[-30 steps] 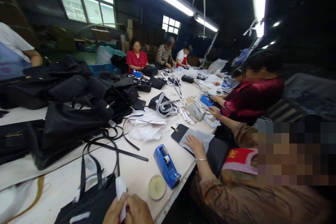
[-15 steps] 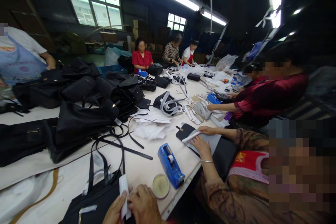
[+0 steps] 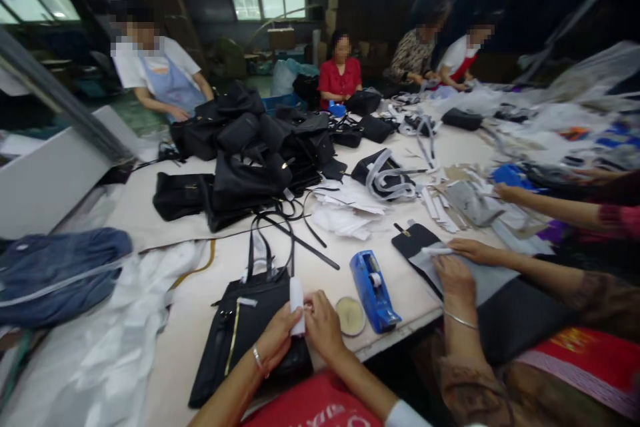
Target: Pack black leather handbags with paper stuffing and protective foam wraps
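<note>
A folded strip of white paper (image 3: pixel 297 291) stands upright between my hands, over the right side of a black handbag (image 3: pixel 250 320). My left hand (image 3: pixel 281 332), a bracelet at its wrist, is closed on the strip, thumb across its front. My right hand (image 3: pixel 323 321) pinches at the strip's right edge with bent fingers. Whether a strap runs inside the paper is hidden. The handbag lies on the table with its handles up and a gold zip showing. Right of my right hand are a round tin (image 3: pixel 350 316) with a pale yellowish top and a blue tape dispenser (image 3: pixel 373 290).
Black bags (image 3: pixel 250 173) are heaped farther back, with loose white sheets (image 3: pixel 350 207) beside them. At right, a co-worker's hands (image 3: pixel 457 273) press grey sheet material onto a black bag piece. Dark blue cloth (image 3: pixel 65 273) lies at left. More people work around the table.
The view has swung left and tilted down, so everything appears farther right. My hands stay on the white paper strip over the handbag. The co-worker's hands stay on the grey sheet.
</note>
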### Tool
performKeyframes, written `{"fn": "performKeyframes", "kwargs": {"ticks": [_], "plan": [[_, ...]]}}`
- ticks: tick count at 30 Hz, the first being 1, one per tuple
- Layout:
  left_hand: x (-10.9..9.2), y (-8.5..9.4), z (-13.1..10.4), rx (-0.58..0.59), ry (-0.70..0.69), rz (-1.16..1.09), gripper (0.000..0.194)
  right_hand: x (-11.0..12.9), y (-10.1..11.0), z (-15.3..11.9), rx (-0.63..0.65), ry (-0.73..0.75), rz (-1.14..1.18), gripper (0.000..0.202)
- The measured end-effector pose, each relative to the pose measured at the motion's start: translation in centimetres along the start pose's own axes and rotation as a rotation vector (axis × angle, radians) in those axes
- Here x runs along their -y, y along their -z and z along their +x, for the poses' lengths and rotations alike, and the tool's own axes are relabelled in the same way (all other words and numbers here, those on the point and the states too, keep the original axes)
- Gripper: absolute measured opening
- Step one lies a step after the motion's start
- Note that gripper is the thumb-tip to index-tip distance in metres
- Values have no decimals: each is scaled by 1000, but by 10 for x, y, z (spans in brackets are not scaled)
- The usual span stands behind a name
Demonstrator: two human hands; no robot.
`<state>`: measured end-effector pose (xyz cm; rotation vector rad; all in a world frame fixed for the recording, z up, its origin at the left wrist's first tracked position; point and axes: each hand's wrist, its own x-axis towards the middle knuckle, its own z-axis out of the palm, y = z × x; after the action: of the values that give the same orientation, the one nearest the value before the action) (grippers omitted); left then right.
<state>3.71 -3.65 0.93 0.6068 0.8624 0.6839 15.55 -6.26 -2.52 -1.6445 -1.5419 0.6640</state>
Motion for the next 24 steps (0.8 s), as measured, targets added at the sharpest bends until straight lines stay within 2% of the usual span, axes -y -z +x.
{"fn": "performKeyframes", "kwargs": {"ticks": [4, 6, 9, 11, 14, 16, 20, 24], "plan": [[0, 8, 3, 1, 27, 51, 48, -13, -3, 6, 67, -125, 146, 30], [1, 11, 4, 34, 63, 89, 50, -20, 0, 10, 175, -186, 256, 32], [4, 13, 6, 73, 53, 111, 51, -32, 15, 25, 407, -243, 478, 31], [6, 13, 8, 71, 30, 115, 49, -39, 30, 41, 475, -261, 560, 24], [8, 13, 10, 67, 17, 144, 46, -40, 51, 69, 393, -222, 483, 15], [8, 13, 11, 71, 8, 168, 46, -36, 60, 86, 393, -155, 410, 15], [6, 11, 13, 67, 22, 194, 52, -26, 71, 107, 583, -24, 359, 16], [3, 10, 14, 63, 62, 182, 53, -22, 81, 121, 712, 61, 306, 16]]}}
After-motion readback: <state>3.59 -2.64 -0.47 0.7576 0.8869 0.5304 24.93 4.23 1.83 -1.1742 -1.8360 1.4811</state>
